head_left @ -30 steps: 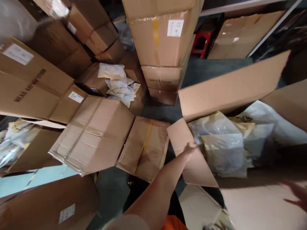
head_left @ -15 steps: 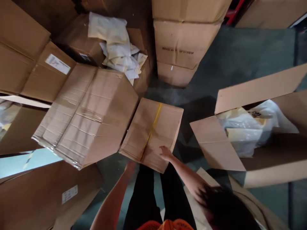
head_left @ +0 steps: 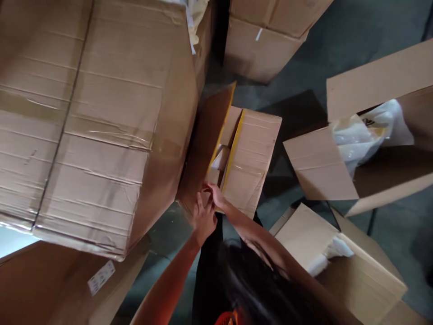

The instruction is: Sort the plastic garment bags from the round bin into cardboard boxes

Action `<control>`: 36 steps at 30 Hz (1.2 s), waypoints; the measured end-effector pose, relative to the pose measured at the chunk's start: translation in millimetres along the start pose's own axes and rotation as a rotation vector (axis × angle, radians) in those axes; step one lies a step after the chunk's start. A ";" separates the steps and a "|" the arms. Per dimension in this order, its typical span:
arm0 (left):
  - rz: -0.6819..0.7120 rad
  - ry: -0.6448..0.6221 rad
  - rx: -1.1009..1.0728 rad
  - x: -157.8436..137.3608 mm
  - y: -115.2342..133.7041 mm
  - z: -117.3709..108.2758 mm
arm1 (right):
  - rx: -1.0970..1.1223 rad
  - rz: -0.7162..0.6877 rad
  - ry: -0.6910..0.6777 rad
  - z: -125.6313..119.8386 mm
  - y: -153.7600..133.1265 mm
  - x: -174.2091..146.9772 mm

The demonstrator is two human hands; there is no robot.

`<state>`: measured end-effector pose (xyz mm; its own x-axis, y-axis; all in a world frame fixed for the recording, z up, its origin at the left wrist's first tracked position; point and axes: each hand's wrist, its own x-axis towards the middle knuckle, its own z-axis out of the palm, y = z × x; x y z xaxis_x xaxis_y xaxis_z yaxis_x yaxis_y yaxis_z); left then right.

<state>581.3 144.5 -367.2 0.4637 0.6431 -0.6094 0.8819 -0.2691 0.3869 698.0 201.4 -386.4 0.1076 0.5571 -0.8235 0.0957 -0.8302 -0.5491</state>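
A cardboard box (head_left: 253, 153) stands in front of my legs, its top parted along a strip of yellow tape. Its left flap (head_left: 206, 131) is raised, while the right flap (head_left: 252, 151) lies nearly flat. Through the gap show some white and brown contents that I cannot make out. My left hand (head_left: 204, 219) rests at the near end of the left flap, fingers stretched out. Right beside it, my right hand (head_left: 214, 195) has its fingers curled at the lower edge of that flap, close to the left fingertips.
A big taped carton (head_left: 111, 113) stands against the left side of the box. To the right is an open carton (head_left: 321, 162) with white plastic bags (head_left: 358, 135) inside. Another open carton (head_left: 365, 275) sits lower right. Stacked cartons (head_left: 264, 49) rise at the back.
The yellow-taped box top has come open, and its left flap now stands up. Both hands have moved together at its near edge. The view has shifted closer to the big carton.
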 end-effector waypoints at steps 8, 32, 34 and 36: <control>-0.156 0.164 0.337 -24.9 -85.8 -59.9 | -0.303 -0.220 -0.125 -0.6 26.4 43.8; -0.128 0.061 0.454 138.3 -24.9 5.8 | -1.063 0.317 0.096 -239.0 270.1 -74.3; -0.223 0.084 0.385 163.0 -19.9 9.6 | -1.012 0.368 0.173 -233.8 263.4 -38.6; -0.358 0.120 0.328 182.5 -18.6 11.3 | -0.972 0.331 0.252 -227.1 247.3 -1.6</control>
<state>650.5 258.8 -493.4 0.1306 0.8091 -0.5730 0.9731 -0.2153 -0.0823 946.3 -0.3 -488.5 0.4643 0.3865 -0.7969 0.7634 -0.6308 0.1389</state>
